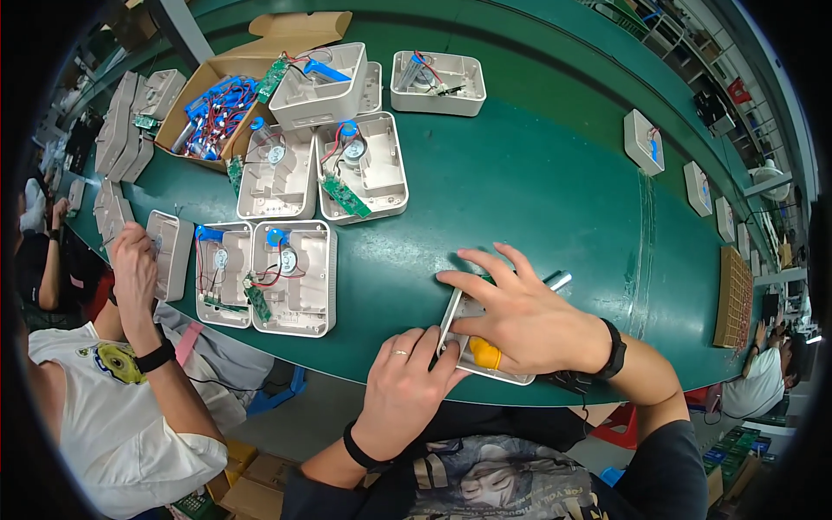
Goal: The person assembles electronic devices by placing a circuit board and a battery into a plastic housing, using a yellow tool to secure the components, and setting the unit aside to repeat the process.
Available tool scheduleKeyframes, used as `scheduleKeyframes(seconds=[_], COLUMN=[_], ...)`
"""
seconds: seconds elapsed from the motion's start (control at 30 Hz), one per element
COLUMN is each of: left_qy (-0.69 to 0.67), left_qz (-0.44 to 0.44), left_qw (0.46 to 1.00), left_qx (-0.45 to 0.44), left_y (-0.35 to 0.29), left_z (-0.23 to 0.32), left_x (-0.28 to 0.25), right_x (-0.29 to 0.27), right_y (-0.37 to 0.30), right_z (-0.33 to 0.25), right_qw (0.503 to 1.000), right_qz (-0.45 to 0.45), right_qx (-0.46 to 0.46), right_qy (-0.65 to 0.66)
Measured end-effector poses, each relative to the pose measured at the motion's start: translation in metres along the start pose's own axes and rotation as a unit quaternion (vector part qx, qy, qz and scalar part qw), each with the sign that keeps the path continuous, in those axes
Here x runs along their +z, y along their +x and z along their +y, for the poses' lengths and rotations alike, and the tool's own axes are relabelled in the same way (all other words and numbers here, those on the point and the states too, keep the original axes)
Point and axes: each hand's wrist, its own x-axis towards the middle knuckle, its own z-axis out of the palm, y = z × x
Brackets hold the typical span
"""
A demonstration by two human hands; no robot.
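A pale plastic housing lies at the table's near edge, mostly hidden under my hands. My left hand, with a ring on one finger, is closed around the housing's left edge. Over the housing's inside reaches my right hand, palm down, with its fingers spread; its far fingers extend past the rim. A yellow finger cover sits on one digit, down inside the shell. What those fingertips touch is hidden. Just beyond my right hand a silver cylinder sticks out. Black cable lies below my right wrist.
Several open housings with speakers, blue cells and green circuit boards stand at left and back. A cardboard box holds blue wired batteries. At left a co-worker's hand is near another housing. A brown rack stands far right.
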Motion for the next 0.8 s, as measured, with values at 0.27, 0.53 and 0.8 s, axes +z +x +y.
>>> scheduleKeyframes(seconds=[0.27, 0.53, 0.8], left_qy=[-0.003, 0.028, 0.021], left_qz=[0.002, -0.022, -0.046], left_qw=[1.000, 0.999, 0.999], left_qx=[0.010, -0.004, 0.006], left_y=[-0.007, -0.004, 0.003], left_z=[-0.011, -0.005, -0.003], left_x=[0.004, -0.002, -0.013], right_x=[0.013, 0.014, -0.017], right_y=[0.010, 0.009, -0.013], right_z=[0.000, -0.003, 0.011], right_qw=[1.000, 1.000, 0.995], right_qz=[-0.012, 0.008, 0.088], right_qx=[-0.006, -0.007, -0.005], right_qy=[0.006, 0.001, 0.041])
